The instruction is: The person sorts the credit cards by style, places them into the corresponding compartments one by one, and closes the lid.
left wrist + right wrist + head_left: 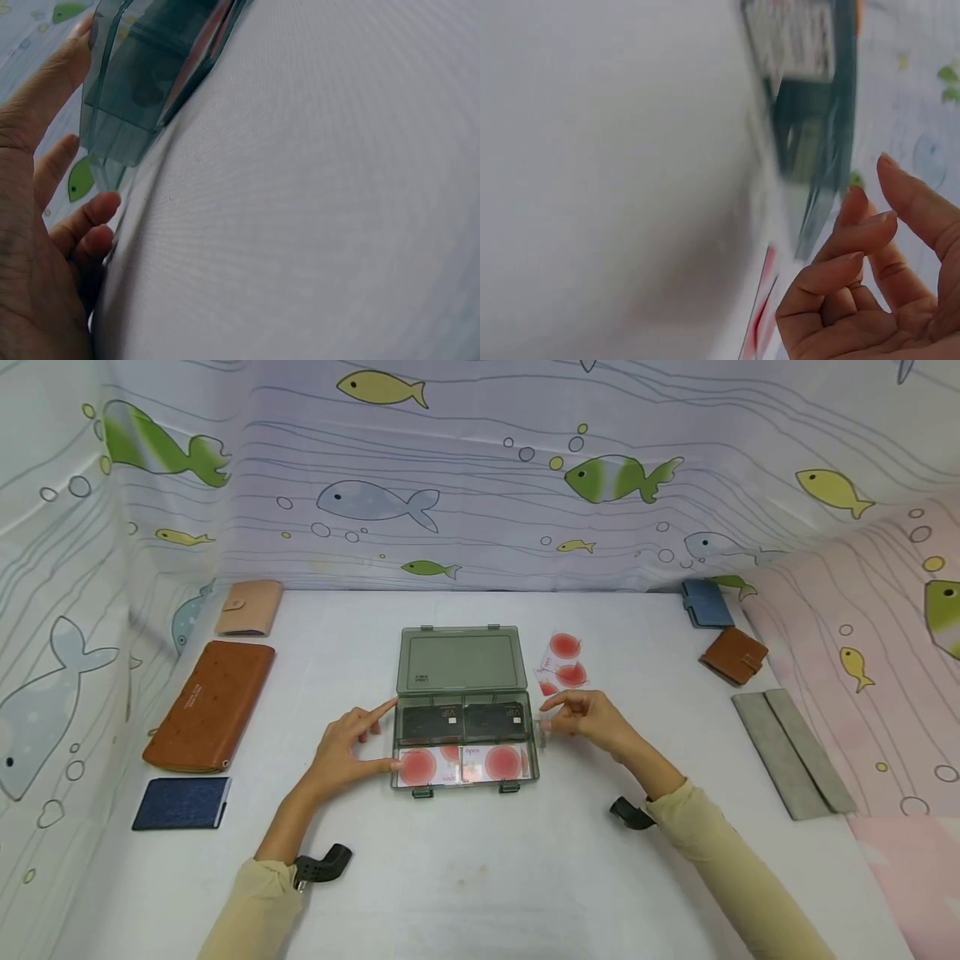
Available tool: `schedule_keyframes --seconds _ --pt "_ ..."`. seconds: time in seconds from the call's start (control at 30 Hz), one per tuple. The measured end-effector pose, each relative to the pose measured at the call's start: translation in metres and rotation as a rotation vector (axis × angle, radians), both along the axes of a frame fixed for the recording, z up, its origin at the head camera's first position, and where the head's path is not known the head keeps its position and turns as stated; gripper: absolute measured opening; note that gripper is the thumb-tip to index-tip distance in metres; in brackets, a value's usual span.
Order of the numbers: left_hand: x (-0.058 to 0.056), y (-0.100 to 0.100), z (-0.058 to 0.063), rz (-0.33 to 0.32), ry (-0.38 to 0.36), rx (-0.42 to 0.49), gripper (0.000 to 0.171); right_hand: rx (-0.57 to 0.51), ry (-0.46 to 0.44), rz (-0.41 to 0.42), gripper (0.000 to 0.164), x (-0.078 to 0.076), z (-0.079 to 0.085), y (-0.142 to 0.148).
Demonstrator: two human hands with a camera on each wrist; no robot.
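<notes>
A translucent grey-green plastic box (461,660) lies with its lid laid back. Black cards (427,724) marked VIP fill its two rear compartments, and white cards with red circles (417,767) fill the two front ones. My left hand (337,756) touches the left side with thumb and index finger spread; the left wrist view shows its fingertip on the box wall (142,75). Close by the right side, my right hand (588,718) has loosely bent fingers, with a small clear piece (541,735) beside them. In the right wrist view nothing shows between thumb and fingers.
More red-and-white cards (565,646) lie behind the right hand. At left are a beige wallet (250,607), a long brown wallet (212,706) and a dark blue booklet (182,803). A blue wallet (707,603), a brown wallet (735,656) and a grey folded case (793,753) lie right.
</notes>
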State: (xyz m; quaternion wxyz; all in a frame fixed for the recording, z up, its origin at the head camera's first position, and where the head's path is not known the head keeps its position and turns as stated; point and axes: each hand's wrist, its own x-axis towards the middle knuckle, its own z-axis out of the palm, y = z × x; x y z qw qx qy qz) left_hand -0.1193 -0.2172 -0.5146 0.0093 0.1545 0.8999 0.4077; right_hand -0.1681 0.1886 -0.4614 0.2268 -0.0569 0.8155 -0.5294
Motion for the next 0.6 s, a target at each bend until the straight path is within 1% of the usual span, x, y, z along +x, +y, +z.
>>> schedule_keyframes --seconds 0.13,0.23,0.37,0.47,0.6 --pt "0.0 -0.001 0.0 -0.002 0.002 0.003 0.092 0.038 0.049 -0.092 0.036 -0.028 -0.005 0.013" --pt "0.0 -0.002 -0.001 0.002 0.006 0.0 0.092 0.055 0.093 -0.144 0.037 -0.053 -0.009 0.021" --pt "0.0 -0.003 -0.003 -0.001 0.022 0.003 0.092 0.108 0.146 -0.197 0.039 -0.081 -0.013 0.028" --pt "0.0 -0.003 -0.004 -0.011 0.027 0.009 0.092 0.173 0.143 -0.23 0.044 -0.097 -0.016 0.032" --pt "0.0 -0.001 -0.002 -0.015 0.021 0.006 0.092 0.252 0.117 -0.248 0.053 -0.108 -0.019 0.036"
